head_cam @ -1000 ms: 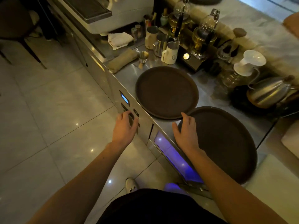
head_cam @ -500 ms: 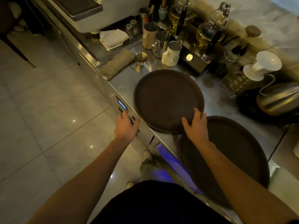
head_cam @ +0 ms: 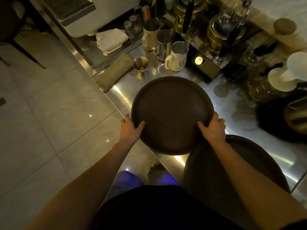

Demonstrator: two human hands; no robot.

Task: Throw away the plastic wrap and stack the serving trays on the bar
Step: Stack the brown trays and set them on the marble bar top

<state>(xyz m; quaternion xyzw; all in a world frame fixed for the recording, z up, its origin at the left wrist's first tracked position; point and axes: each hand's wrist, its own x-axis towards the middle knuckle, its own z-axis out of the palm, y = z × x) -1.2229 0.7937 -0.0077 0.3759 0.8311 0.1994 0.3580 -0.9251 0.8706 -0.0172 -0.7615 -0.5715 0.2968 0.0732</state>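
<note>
I hold the round brown serving tray [head_cam: 171, 113] by its near rim, and it appears raised off the steel bar counter [head_cam: 124, 95]. My left hand [head_cam: 130, 129] clamps the rim on the left, thumb on top and fingers curled under; my right hand [head_cam: 213, 127] does the same on the right. The tray's near edge overlaps the rim of the second serving tray [head_cam: 265, 163], which lies flat on the counter just to the right of the held one and nearer to me. Beyond the held tray stand a white milk pitcher [head_cam: 177, 58], a steel jigger [head_cam: 140, 64] and a folded cloth [head_cam: 114, 72]. I see no plastic wrap, so that part looks done. What remains, I judge, is setting this tray onto the second one.
</note>
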